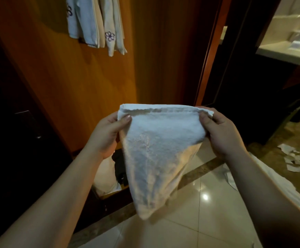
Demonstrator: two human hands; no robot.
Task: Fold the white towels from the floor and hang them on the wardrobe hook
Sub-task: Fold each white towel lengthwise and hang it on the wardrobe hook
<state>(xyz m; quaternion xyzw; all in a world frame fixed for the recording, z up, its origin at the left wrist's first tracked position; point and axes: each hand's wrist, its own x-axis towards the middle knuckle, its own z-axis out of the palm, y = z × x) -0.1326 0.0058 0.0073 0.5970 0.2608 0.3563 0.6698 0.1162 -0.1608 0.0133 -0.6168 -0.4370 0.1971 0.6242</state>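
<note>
Hands, left (108, 135) and right (220, 133), each pinching a top corner of the white towel (156, 154).

Looks like a hotel room or a home bedroom entry area. Wooden wardrobe panel (85, 72) with folded white towels (99, 24) hanging at the top, purple flower embroidery on them. Glossy beige tile floor (190, 221) with a dark marble border strip (199, 167). Orange wood door frame (210, 51). Pale stone vanity-type table (285, 54) at far right, bathroom-like. Scattered white paper scraps (295, 158) on the floor.
</note>
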